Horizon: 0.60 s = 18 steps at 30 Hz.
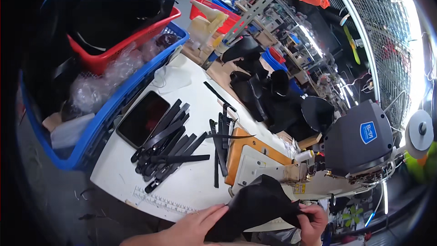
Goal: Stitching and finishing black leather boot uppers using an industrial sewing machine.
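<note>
A black piece of soft sheet material, fabric or leather [255, 205], is stretched between my hands at the near edge of the white table, its top bulging up in a fold. My left hand [193, 226] grips its left side, fingers pressed together on the edge. At the right corner, my right hand [313, 222] pinches the material between thumb and fingers. Just beyond it stands a sewing machine with a dark grey head [357, 139] and a pale bed plate [259, 164]. Left of the bed lies a pile of black straps [170, 155], with several more straps [220, 146] beside it.
A dark-screened phone or tablet [143, 118] lies on the white table [114, 168]. To the left, a blue crate [73, 159] carries plastic bags and a red basket [98, 61] of black material. Black pieces [259, 91] are heaped behind the machine. A thread cone [304, 156] sits near its head.
</note>
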Available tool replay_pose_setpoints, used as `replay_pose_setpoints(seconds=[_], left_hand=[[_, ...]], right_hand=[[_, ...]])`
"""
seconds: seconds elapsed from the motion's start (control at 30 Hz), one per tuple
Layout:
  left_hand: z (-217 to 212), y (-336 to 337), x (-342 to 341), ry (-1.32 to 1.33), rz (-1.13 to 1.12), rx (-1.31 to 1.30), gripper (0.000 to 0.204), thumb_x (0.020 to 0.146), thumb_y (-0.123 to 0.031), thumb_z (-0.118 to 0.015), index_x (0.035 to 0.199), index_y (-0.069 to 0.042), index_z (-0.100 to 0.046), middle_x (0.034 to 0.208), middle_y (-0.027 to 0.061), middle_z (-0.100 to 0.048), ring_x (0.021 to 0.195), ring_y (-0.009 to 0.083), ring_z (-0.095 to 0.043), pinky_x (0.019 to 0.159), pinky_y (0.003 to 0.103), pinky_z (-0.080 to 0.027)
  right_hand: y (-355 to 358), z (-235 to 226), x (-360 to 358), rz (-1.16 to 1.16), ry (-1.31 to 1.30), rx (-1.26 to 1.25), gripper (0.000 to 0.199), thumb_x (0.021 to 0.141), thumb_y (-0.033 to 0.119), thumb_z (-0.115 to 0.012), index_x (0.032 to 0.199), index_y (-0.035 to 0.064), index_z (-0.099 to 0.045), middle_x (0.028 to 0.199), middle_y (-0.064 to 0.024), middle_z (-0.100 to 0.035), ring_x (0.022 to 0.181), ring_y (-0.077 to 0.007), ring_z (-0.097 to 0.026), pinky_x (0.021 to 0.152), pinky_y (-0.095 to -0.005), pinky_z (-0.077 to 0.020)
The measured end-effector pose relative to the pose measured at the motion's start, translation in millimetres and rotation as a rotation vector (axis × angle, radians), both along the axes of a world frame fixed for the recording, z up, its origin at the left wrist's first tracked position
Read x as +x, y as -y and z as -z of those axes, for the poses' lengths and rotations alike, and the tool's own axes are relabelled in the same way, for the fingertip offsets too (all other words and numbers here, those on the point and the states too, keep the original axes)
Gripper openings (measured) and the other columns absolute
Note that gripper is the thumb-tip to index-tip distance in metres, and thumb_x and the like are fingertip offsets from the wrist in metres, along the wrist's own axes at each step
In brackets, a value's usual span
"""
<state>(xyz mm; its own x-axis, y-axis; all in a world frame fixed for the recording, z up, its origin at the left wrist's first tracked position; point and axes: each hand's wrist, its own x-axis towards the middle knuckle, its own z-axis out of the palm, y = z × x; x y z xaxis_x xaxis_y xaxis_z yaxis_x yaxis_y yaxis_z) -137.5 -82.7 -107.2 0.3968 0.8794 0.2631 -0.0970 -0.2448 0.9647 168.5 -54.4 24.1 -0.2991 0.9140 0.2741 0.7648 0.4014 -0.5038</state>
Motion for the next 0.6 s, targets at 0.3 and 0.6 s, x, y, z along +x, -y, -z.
replay_pose_setpoints(seconds=[0.3,0.6], left_hand=[[-11,-21,-16,-0.254,-0.452,0.483,0.067,0.062,-0.015,-0.073,0.124,-0.001,-0.053,0.112,0.0114,-0.061,0.106,0.0256,-0.057,0.094,0.044,-0.038],[-12,-37,11,-0.808,-0.77,0.637,0.045,0.074,0.005,-0.057,0.117,-0.005,-0.059,0.124,0.0126,-0.056,0.113,0.0346,-0.053,0.093,0.046,-0.042]], right_hand=[[7,8,-32,-0.171,-0.099,0.714,0.008,0.081,0.002,-0.061,0.082,0.003,-0.052,0.082,-0.0094,-0.057,0.073,-0.0248,-0.058,0.065,-0.0362,-0.0517],[-15,131,-7,-0.536,0.426,0.54,0.023,0.071,0.016,-0.061,0.092,0.0078,-0.062,0.09,-0.0052,-0.059,0.092,-0.0256,-0.057,0.075,-0.0374,-0.0468]])
